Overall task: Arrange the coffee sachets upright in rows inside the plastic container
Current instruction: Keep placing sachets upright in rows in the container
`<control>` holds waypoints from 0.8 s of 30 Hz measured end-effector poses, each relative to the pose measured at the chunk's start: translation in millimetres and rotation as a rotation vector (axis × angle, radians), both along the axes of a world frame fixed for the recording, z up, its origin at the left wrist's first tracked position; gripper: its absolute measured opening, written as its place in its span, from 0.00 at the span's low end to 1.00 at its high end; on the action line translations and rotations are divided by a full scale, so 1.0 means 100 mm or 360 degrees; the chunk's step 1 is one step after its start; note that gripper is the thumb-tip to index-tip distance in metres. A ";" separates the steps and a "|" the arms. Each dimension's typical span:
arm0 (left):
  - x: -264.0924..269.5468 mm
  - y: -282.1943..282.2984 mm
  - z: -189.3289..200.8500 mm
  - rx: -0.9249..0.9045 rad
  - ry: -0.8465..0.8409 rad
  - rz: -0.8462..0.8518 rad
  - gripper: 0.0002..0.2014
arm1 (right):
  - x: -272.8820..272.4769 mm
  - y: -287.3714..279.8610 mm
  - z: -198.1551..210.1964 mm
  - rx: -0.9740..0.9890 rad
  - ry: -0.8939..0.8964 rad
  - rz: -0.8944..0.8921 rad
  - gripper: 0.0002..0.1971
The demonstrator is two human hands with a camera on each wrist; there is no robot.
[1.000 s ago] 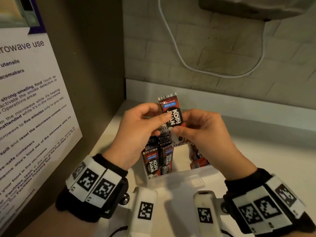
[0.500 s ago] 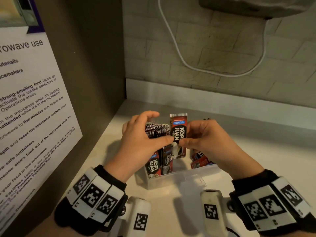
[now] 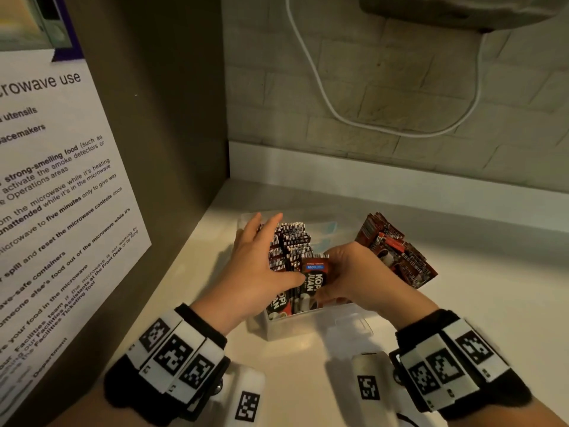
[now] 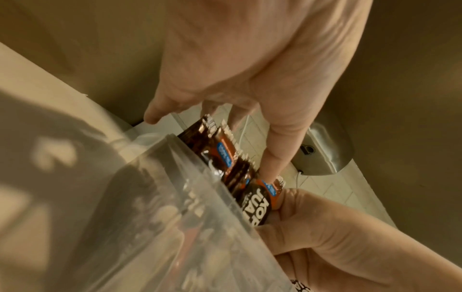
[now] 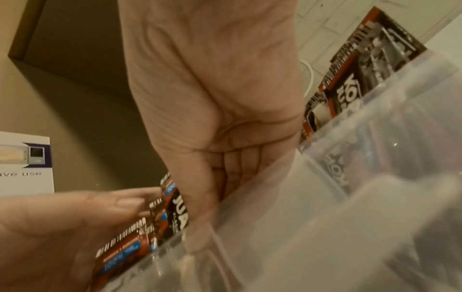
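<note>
A clear plastic container (image 3: 295,328) stands on the white counter, with a row of upright coffee sachets (image 3: 292,241) along its left side. My left hand (image 3: 255,269) lies with straight fingers against the tops and left side of that row (image 4: 215,138). Its thumb touches the sachet at the front. My right hand (image 3: 348,272) pinches one red-and-black sachet (image 3: 314,278) and holds it upright inside the container at the near end of the row. The same sachet (image 4: 257,205) (image 5: 177,213) shows at both wrists. A loose pile of sachets (image 3: 397,251) lies right of the container.
A brown side panel with a microwave notice (image 3: 55,195) closes off the left. Behind is a tiled wall with a hanging white cable (image 3: 338,112) and an appliance (image 3: 462,10) above. Bare counter (image 3: 446,303) spreads to the right and front.
The sachet, held high by both hands a second ago, has come down into the container. My left hand let go of it and flattened over the row.
</note>
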State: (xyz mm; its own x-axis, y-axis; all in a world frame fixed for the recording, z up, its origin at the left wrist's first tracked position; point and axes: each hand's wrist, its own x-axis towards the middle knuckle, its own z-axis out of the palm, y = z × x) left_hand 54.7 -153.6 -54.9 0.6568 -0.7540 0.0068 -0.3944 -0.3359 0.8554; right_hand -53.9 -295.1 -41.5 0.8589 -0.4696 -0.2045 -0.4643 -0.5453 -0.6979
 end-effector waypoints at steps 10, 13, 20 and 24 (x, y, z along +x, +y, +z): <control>0.01 -0.03 0.05 0.0008 -0.0102 -0.0012 0.38 | 0.07 0.02 -0.14 -0.0228 0.0059 0.0021 0.14; 0.01 -0.03 0.05 0.0034 -0.0126 -0.0013 0.38 | 0.07 0.00 -0.18 -0.0236 0.0061 0.0023 0.11; 0.01 -0.04 0.06 0.0114 -0.0183 -0.0031 0.38 | 0.09 -0.01 -0.22 -0.0300 0.0088 0.0063 0.14; 0.01 -0.05 0.06 0.0131 -0.0191 -0.0040 0.38 | 0.12 -0.01 -0.23 -0.0276 0.0159 0.0079 0.19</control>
State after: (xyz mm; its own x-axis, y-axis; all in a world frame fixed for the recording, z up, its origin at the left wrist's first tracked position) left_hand 55.5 -158.4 -48.8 0.6359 -0.7715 0.0217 -0.5012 -0.3915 0.7717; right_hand -42.4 -295.9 -64.3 0.8614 -0.4628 -0.2093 -0.4960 -0.6773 -0.5433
